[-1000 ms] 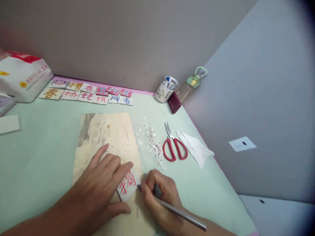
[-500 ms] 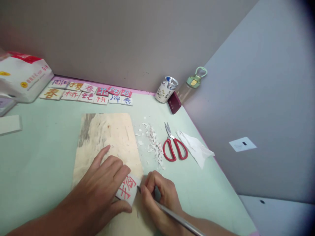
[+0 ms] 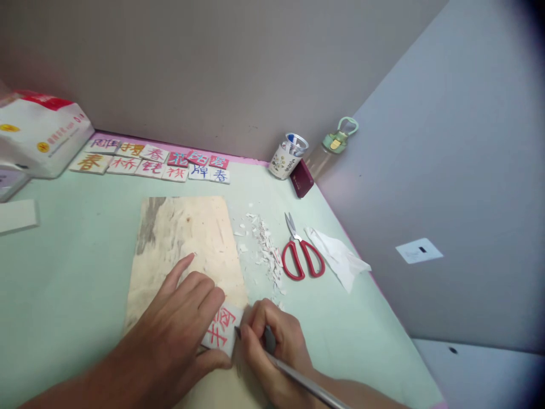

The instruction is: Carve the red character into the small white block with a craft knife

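Worktop: pale green surface with a pink back edge, set into a corner of grey walls; everything below is placed from the wooden board.
Wooden board: pale, rectangular, lying flat in the middle of the worktop; both hands work at its near end.
White bag: red-topped, far to the left of the board, at the back.
Lettered tiles: two rows of small tiles with coloured characters, beyond the board along the back edge.
Left hand: pressed flat on the near part of the board, fingers spread — thumb and fingertips pin the small tile in place.
Right hand: just off the board's near right corner, fingers closed in a pen grip on the carving knife.
Carving knife: slim metal handle running back over the right wrist — its tip meets the right edge of the small tile.
Small tile: white with a red character, lying tilted on the board's near right corner, between the two hands.
Scissors: red-handled, closed, to the right of the board.
Tissue: crumpled, white, just right of the scissors.
Bottle: green-capped, beyond the board to the right, near the wall.
Cup: patterned, just left of the bottle.
White chips: a loose scatter beside the board's right edge.
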